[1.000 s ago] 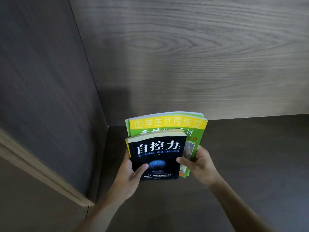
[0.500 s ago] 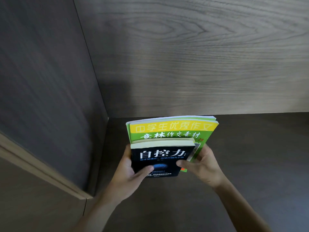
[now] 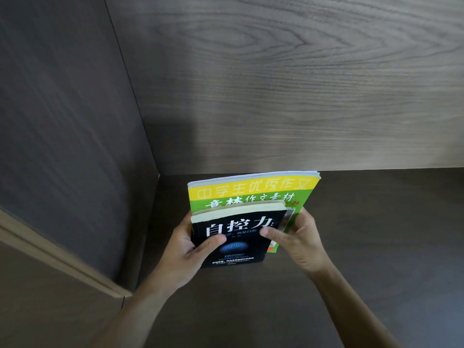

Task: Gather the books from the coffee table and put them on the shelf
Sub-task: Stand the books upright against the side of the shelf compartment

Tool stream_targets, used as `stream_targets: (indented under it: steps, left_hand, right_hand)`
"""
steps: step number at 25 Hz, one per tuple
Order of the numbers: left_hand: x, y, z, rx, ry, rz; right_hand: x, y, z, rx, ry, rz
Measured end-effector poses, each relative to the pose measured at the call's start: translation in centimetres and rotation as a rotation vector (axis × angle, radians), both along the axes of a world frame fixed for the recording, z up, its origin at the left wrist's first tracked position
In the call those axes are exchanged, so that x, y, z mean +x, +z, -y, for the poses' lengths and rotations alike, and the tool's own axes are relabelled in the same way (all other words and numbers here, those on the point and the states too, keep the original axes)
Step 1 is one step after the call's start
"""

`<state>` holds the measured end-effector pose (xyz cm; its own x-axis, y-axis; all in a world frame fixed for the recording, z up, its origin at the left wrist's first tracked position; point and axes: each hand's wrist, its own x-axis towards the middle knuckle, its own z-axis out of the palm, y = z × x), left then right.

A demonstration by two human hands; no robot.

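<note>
I hold two stacked books inside a dark wooden shelf compartment. A small black book [image 3: 241, 229] with white characters lies on top of a larger yellow-and-green book [image 3: 251, 189]. My left hand [image 3: 185, 254] grips the stack's left edge, thumb across the black cover. On the right edge sits my right hand [image 3: 298, 239], its thumb also on the black cover. The stack tilts with its far end low over the shelf floor [image 3: 376, 222], near the back left corner. I cannot tell whether it touches the floor.
The shelf's back panel [image 3: 288, 84] rises just behind the books. The left side panel [image 3: 62, 134] stands close to my left hand, with its lighter front edge [image 3: 62, 262] nearer me. The shelf floor stretches to the right of the books.
The stack has gone deeper into the compartment and lowered toward flat, with more of the yellow-and-green cover showing. Both hands kept their grip.
</note>
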<state>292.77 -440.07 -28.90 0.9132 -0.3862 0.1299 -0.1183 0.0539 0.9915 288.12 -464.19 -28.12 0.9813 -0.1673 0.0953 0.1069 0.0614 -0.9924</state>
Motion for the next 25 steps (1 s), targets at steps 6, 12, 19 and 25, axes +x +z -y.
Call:
stream_targets:
  steps: [6, 12, 19, 25]
  left_hand:
    - [0.4, -1.4, -2.0, 0.146, -0.14, -0.097]
    - [0.8, -1.2, -1.0, 0.15, -0.1, -0.123]
    - [-3.2, -0.9, 1.7, 0.069, 0.292, -0.012]
    - [-4.1, -0.7, 3.2, 0.053, 0.425, 0.08]
  right_hand:
    - [-0.3, -0.8, 1.8, 0.046, 0.201, -0.157]
    - [0.8, -0.5, 2.1, 0.049, 0.257, -0.166]
    - [3.0, -1.3, -4.5, -0.175, -0.444, -0.058]
    - [4.8, 0.2, -9.0, -0.031, -0.448, -0.063]
